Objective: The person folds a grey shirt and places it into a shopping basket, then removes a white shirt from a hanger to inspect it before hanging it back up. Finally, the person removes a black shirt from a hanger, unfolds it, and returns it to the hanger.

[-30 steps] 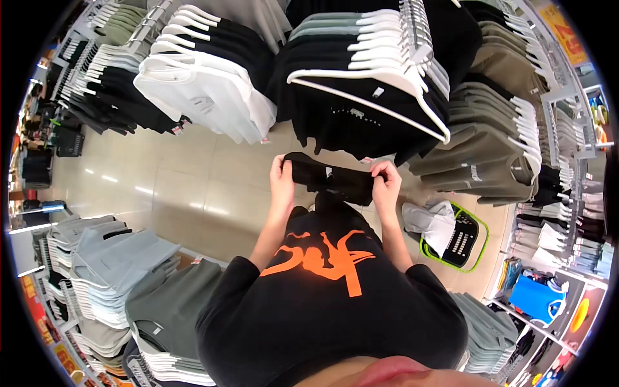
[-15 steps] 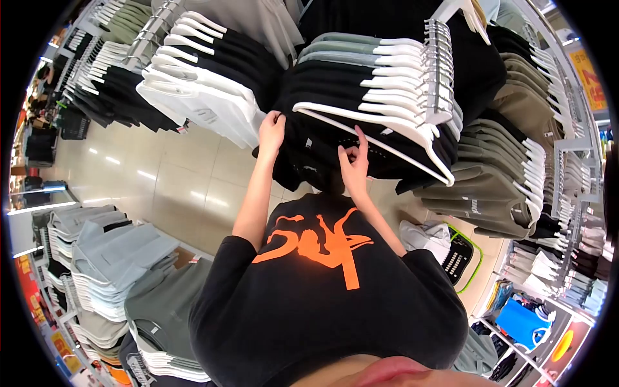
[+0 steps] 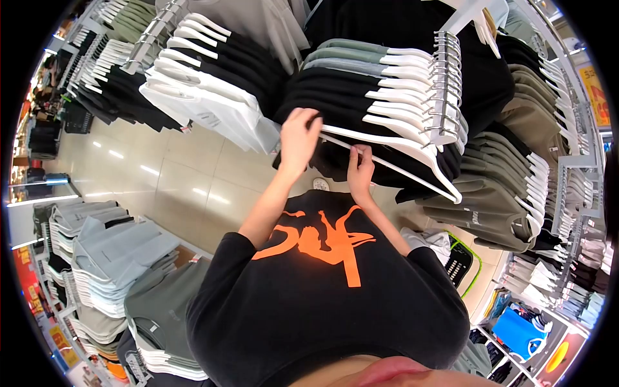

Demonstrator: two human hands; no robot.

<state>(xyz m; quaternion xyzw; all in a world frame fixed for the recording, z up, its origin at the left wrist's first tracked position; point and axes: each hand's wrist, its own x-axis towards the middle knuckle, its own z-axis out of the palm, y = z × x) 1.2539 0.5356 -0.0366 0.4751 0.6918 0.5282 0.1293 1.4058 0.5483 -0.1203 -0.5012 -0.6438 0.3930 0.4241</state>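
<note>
black shirt (image 3: 330, 162): one; left hand (image 3: 300, 138), right hand (image 3: 360, 171) grip.

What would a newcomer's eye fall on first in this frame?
The orange print on the person's black T-shirt, centre bottom, stands out most. Above it, the left hand reaches into a row of black shirts on white hangers, while the right hand pinches the front hanger.
</note>
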